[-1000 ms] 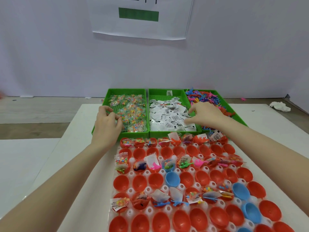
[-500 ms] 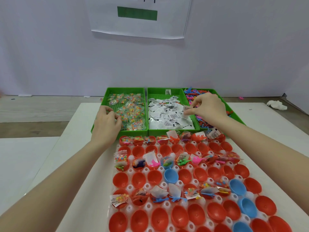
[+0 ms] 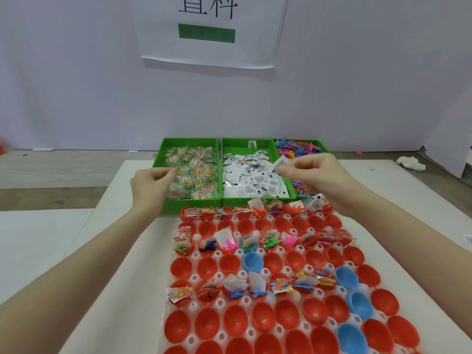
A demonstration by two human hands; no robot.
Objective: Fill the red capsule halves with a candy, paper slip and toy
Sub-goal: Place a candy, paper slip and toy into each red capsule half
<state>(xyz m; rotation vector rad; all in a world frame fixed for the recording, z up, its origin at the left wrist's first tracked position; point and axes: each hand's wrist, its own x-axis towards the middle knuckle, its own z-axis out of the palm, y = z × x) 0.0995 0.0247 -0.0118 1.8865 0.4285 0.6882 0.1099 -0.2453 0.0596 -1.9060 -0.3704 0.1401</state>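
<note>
Rows of red capsule halves sit in a white holder sheet; three rows hold candy, slips and toys, the others are hollow. Behind them stand three green trays: candy packets, paper slips and small plastic toys. My left hand is at the left edge of the candy pile, its fingertips curled together on a clear candy packet. My right hand pinches one paper slip, lifted above the border between the slip tray and the toy tray.
A few blue capsule halves sit among the red ones, mostly at the right. The white table lies open on the left. A crumpled white tissue rests far right. A paper sign hangs on the wall.
My right hand has risen from the slip tray with one paper slip pinched in it. My left hand has pulled back to the left side of the candy tray.
</note>
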